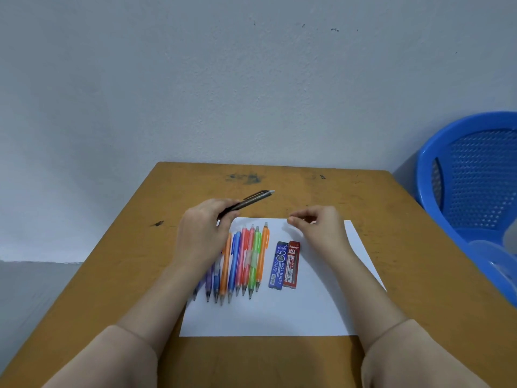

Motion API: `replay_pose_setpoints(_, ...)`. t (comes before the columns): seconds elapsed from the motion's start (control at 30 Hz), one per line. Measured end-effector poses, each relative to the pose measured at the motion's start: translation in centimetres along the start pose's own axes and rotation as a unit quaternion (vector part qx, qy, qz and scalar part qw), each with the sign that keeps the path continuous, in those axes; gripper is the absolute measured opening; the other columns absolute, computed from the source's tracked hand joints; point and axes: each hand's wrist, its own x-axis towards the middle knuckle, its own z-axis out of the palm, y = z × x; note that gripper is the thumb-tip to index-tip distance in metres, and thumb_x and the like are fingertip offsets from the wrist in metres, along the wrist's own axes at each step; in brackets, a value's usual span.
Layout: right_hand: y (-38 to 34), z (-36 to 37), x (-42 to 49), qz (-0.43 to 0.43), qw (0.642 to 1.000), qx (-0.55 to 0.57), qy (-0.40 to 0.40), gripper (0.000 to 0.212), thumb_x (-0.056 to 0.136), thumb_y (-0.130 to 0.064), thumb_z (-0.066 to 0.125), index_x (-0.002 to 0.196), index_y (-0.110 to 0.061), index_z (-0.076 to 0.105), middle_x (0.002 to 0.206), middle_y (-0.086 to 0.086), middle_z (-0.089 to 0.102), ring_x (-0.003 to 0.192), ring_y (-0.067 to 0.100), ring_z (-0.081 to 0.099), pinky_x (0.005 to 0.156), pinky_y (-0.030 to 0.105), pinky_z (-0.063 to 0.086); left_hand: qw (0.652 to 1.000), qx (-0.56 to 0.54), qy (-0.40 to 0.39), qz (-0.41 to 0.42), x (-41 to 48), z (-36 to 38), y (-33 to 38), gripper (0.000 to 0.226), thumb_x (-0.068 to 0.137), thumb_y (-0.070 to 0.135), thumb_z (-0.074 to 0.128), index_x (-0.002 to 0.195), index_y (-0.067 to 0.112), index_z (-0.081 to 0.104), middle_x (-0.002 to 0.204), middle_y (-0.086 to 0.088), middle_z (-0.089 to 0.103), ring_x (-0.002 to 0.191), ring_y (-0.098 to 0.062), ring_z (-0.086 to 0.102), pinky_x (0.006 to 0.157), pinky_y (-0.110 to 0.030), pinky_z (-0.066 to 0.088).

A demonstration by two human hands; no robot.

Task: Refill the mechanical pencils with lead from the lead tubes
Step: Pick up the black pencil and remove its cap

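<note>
we see the left hand point(204, 229) over the far left corner of the white paper point(307, 312), its fingers curled round the lower part of a dark pencil point(247, 202). the pencil is lifted off the table point(405, 247) and tilts up and to the right, with its pale end pointing away from the hand and toward the wall. the tip end is hidden under the fingers.

the right hand point(321, 229) hovers near the far edge of the paper, well apart from the dark pencil's free end. its fingers are curled in narrow, thumb and forefinger point(292, 220) brought tip to tip. we cannot make out anything pinched between them.

the other pencils point(240, 264) lie side by side on the paper below the left hand, tips toward us. we count orange, blue, pink, green and orange barrels, while the purple and blue ones at the left are partly covered by the left wrist. just to their right lie the two lead tubes, flat and touching each other: the blue lead tube point(279, 266) and the red lead tube point(291, 264). neither hand touches them; the right hand is just beyond their far ends.

a blue plastic chair point(475, 177) stands beside the table on the right.
</note>
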Motion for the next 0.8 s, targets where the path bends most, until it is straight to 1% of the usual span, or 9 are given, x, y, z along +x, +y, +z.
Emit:
replay_pose_setpoints(0.1,0.3,0.5,0.1,-0.024,0.996,-0.088,-0.017,0.007,0.085,-0.02,0.07,0.087,-0.015,0.074,0.084,-0.004,0.059,0.074,0.007,0.051,0.06,0.021,0.038,1.0,-0.001,-0.004,0.002,0.0,0.0,-0.1,0.025,0.087,0.016,0.067,0.111,0.012,0.07,0.101,-0.002,0.071,0.088,-0.012,0.063,0.077,-0.027,0.052)
replay_pose_setpoints(0.17,0.5,0.7,0.2,-0.041,0.991,-0.125,-0.021,0.008,0.084,-0.021,0.071,0.089,-0.015,0.073,0.089,-0.001,0.059,0.075,0.007,0.048,0.059,0.018,0.035,1.0,-0.002,-0.007,0.0,0.0,0.1,0.0,0.025,0.087,0.017,0.066,0.111,0.012,0.069,0.101,-0.001,0.071,0.088,-0.011,0.062,0.077,-0.024,0.05)
replay_pose_setpoints(0.23,0.6,0.8,0.2,-0.044,0.988,-0.145,-0.025,0.009,0.084,-0.021,0.07,0.09,-0.015,0.073,0.089,0.0,0.059,0.071,0.004,0.047,0.054,0.014,0.031,1.0,-0.003,-0.011,-0.001,-0.1,0.1,0.1,0.026,0.088,0.018,0.066,0.113,0.012,0.069,0.103,-0.001,0.071,0.089,-0.01,0.062,0.078,-0.024,0.049)
replay_pose_setpoints(0.33,0.6,0.8,0.2,-0.028,0.989,-0.143,-0.036,0.011,0.086,-0.022,0.069,0.092,-0.014,0.072,0.078,-0.005,0.056,0.064,0.003,0.048,0.048,0.01,0.031,1.0,-0.006,-0.016,-0.002,-0.2,0.2,0.2,0.027,0.088,0.018,0.065,0.114,0.012,0.068,0.104,-0.001,0.07,0.091,-0.008,0.06,0.078,-0.021,0.047)
replay_pose_setpoints(0.47,0.7,0.8,0.4,-0.022,0.988,-0.149,-0.041,0.012,0.086,-0.024,0.068,0.092,-0.014,0.072,0.071,-0.01,0.053,0.062,0.003,0.049,0.049,0.013,0.031,1.0,-0.007,-0.021,0.005,-0.1,0.3,0.1,0.026,0.088,0.018,0.065,0.113,0.011,0.068,0.104,-0.001,0.07,0.089,-0.007,0.059,0.078,-0.021,0.047)
replay_pose_setpoints(0.57,0.8,1.0,0.5,-0.016,0.986,-0.159,-0.042,0.014,0.085,-0.026,0.07,0.092,-0.014,0.073,0.073,-0.009,0.056,0.065,0.004,0.051,0.051,0.016,0.033,1.0,-0.006,-0.025,0.006,-0.2,0.4,0.0,0.027,0.088,0.019,0.065,0.114,0.011,0.068,0.104,-0.001,0.07,0.091,-0.009,0.061,0.079,-0.023,0.05)
replay_pose_setpoints(0.7,1.1,1.0,0.7,-0.024,0.986,-0.158,-0.041,0.017,0.082,-0.025,0.072,0.093,-0.012,0.075,0.075,-0.005,0.06,0.066,0.006,0.052,0.054,0.018,0.037,1.0,-0.005,-0.027,0.005,-0.2,0.4,0.1,0.027,0.088,0.019,0.065,0.114,0.012,0.067,0.104,-0.001,0.07,0.092,-0.01,0.061,0.079,-0.023,0.049)
replay_pose_setpoints(0.8,1.1,0.6,0.7,-0.026,0.987,-0.147,-0.054,0.021,0.082,-0.026,0.072,0.099,-0.013,0.073,0.081,-0.001,0.063,0.07,0.007,0.054,0.056,0.018,0.042,0.999,-0.002,-0.032,0.003,-0.2,0.3,0.1,0.028,0.088,0.021,0.064,0.116,0.013,0.067,0.106,0.0,0.07,0.093,-0.008,0.06,0.081,-0.024,0.049)
